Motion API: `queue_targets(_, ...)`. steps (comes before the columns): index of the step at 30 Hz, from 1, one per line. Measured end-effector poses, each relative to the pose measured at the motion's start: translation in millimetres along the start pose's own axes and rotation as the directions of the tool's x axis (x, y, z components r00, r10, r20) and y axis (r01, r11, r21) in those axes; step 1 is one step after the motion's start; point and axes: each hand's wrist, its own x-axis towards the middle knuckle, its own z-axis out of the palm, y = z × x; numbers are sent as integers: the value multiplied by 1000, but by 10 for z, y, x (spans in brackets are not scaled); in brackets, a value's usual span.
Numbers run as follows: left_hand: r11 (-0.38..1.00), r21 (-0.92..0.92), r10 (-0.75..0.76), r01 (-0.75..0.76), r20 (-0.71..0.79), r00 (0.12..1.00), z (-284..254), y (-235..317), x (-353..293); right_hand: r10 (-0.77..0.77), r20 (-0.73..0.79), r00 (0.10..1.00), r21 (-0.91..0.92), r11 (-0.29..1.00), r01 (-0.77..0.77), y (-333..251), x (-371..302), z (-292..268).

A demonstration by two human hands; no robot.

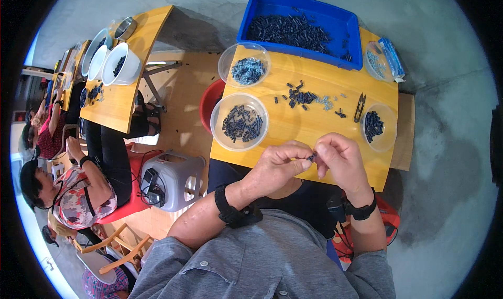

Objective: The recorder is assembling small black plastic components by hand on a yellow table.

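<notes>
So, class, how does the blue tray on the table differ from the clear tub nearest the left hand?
Shape: the blue tray is roughly rectangular, while the clear tub is round.
Look: the tray is solid blue; the tub is see-through.
Size: the tray is clearly larger than the tub.
Both hold small dark pieces and sit on the yellow table.

Bright light surrounded us, glaring white at far left. Soft shadows marked the yellow table (319, 127). Near the bowed, black rim, details seemed blurred.
</notes>
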Motion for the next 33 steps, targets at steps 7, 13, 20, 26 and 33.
queue_targets(7,991,-79,114,-112,12,993,30,34,-6,213,264,941,370,879,-302,169,-77,-6)
queue_targets(13,980,-195,-4,23,93,996,59,129,-49,262,437,861,574,655,-491,225,-81,43)
queue_targets(20,982,-185,-14,36,118,993,20,100,-9,202,622,756,569,547,-614,337,-112,26)
queue_targets(26,982,-178,-42,63,119,992,54,195,5,141,675,724,601,465,-650,381,-114,43)
queue_targets(33,979,-185,-66,88,119,991,57,185,-11,193,660,726,570,501,-651,332,-132,119)
